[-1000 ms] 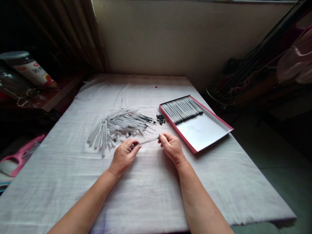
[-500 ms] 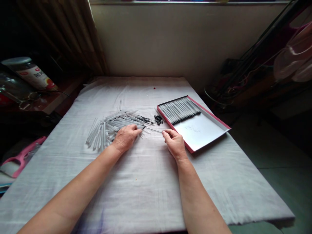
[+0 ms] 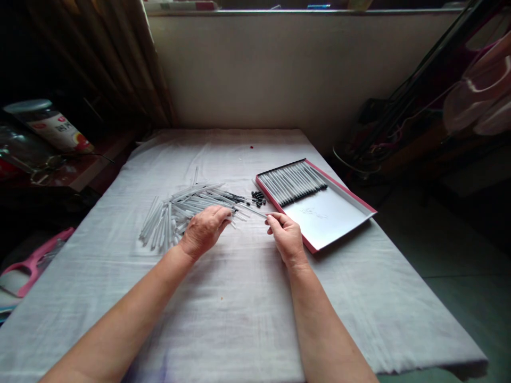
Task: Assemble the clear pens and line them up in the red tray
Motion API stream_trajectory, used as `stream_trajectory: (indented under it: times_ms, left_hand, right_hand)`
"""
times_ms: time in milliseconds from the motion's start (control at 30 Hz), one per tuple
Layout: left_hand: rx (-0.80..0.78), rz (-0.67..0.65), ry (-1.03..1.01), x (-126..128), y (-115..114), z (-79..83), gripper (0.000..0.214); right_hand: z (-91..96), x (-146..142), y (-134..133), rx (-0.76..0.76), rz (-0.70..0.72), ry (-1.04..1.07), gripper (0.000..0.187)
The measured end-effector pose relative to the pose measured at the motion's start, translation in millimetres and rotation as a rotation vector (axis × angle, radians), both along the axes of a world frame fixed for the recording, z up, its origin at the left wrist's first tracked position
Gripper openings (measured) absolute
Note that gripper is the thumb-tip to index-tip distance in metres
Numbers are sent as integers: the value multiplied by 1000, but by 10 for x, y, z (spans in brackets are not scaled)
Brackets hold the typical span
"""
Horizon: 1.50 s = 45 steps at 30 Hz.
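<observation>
My right hand [image 3: 284, 236] is closed in a pinch on the near end of a thin, pale pen barrel [image 3: 256, 211], which points left toward the pile. My left hand [image 3: 205, 229] is bent over the near right edge of a loose pile of translucent pen barrels [image 3: 187, 199], fingertips pressed together. Whatever lies between those fingertips is hidden. Thin black-ended refills [image 3: 235, 196] stick out of the pile's right side. Small black pen caps [image 3: 258, 198] lie in a cluster between the pile and a shallow red-edged box lid [image 3: 331, 226].
Inside the lid, a row of black-ended pens [image 3: 295, 182] fills the far part. White cloth covers the table [image 3: 239, 319]. A jar [image 3: 51, 125] stands on a side surface at left, above pink-handled scissors [image 3: 35, 260]. A wall [image 3: 279, 69] rises behind the table.
My left hand has lifted slightly and drawn back a little to the left, its fingers more curled. The right hand keeps its pinch on the barrel. The view has tilted up slightly.
</observation>
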<state>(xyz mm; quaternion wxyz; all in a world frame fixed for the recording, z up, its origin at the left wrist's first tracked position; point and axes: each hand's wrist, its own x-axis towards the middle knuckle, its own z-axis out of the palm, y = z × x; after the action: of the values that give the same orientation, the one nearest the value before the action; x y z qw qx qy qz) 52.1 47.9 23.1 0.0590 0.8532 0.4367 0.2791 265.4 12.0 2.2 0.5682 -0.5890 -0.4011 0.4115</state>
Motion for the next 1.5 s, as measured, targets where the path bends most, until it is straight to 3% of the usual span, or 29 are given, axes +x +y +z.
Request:
stream_trajectory:
  times_ms: [67,167,267,333,467,733,900,1100,1300,1500]
  left_hand:
    - [-185,128,-414,-27,-156,-56,24]
    - [-594,282,-1009,-49,-362,-123,36]
    - [-849,352,-1314,-64,-464,-151,48]
    - [-900,367,-1381,-77,-477,-153,50]
    - [-830,341,-1302,-124,-459,-158,46]
    - [-737,269,-914,-282,-461,-237,41]
    - [-733,247,-825,-289,-451,-283,36]
    - [-612,194,-697,-280,-476,-285,25]
    - [-560,190,-616,-281,-487,-256,23]
    - [-504,180,-515,-282,-500,-240,20]
  right_hand:
    - [14,-26,-17,-9,41,66,29]
    - [35,-84,-55,-33,122,114,27]
    - [54,-149,-89,-37,171,94,27]
    - [60,-181,-103,-35,187,78,27]
    - [60,-199,-112,-23,190,78,27]
    - [90,-192,-118,3,201,-73,23]
    - [77,-193,-121,6,252,-168,22]
    - [36,-185,-116,-4,309,-212,22]
    - [74,-139,-109,-18,260,-215,23]
    - [63,-177,-117,0,320,-252,21]
